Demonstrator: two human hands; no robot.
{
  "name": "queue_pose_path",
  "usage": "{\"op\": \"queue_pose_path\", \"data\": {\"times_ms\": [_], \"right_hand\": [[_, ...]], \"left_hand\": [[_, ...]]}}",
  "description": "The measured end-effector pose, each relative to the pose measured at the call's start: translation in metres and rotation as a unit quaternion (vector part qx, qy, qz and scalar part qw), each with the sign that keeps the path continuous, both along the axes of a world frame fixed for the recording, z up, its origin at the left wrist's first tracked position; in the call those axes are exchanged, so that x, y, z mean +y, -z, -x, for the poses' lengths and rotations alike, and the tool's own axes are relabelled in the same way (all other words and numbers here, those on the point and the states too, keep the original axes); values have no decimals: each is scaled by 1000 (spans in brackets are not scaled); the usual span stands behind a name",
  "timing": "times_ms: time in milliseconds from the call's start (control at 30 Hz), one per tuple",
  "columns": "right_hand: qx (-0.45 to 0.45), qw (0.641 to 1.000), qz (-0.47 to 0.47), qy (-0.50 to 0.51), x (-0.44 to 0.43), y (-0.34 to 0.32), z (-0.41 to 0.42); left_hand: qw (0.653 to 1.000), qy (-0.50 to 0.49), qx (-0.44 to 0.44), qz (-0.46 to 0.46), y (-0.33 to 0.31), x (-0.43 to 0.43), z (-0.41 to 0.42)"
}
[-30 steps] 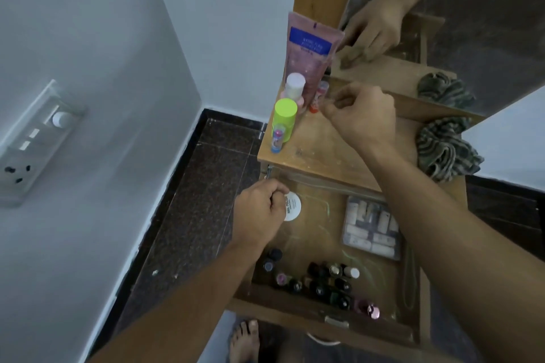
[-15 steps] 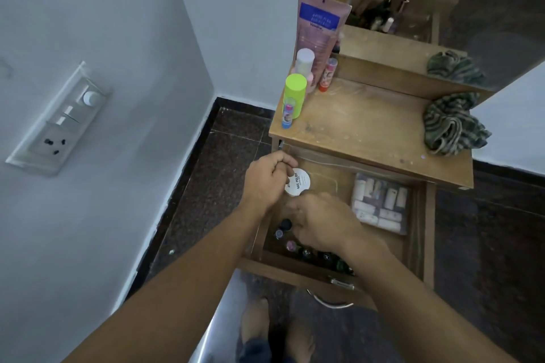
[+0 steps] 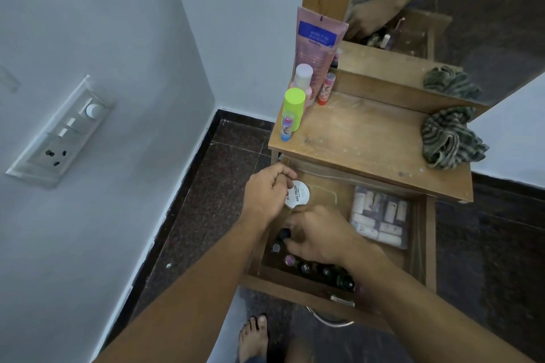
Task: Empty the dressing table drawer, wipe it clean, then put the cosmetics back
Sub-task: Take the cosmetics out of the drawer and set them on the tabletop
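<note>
Right hand [image 3: 318,237] curls over nail polish bottles [image 3: 326,272]

Both forearms were bare up to the left hand [image 3: 265,194] and right hand [image 3: 318,236]. Below the drawer [image 3: 295,289] front showed a bare foot [image 3: 255,336], dark blue cloth [image 3: 254,359] at its ankle.

Lime-green cap [image 3: 294,100], pink tube [image 3: 317,50], seemingly green-striped cloth [image 3: 449,141].
</note>
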State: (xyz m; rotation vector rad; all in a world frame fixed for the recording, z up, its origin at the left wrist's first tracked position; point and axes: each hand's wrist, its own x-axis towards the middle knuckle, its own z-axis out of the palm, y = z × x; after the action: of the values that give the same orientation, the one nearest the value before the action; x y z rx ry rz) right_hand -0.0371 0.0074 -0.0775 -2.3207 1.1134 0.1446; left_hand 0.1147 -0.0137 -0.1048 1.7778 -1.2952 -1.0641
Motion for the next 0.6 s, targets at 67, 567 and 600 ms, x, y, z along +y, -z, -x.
{"op": "queue_pose_path", "data": {"times_ms": [67,567,600], "right_hand": [[-29,999,31,32,0,-5,6],[-176,870,201,414,-138,-91,13],[-176,870,195,417,-144,-88,10]], "left_hand": [[1000,0,2,0,2,-1,0],[998,-13,-45,33,5,3,7],[998,-14,-47,39,5,3,7]]}}
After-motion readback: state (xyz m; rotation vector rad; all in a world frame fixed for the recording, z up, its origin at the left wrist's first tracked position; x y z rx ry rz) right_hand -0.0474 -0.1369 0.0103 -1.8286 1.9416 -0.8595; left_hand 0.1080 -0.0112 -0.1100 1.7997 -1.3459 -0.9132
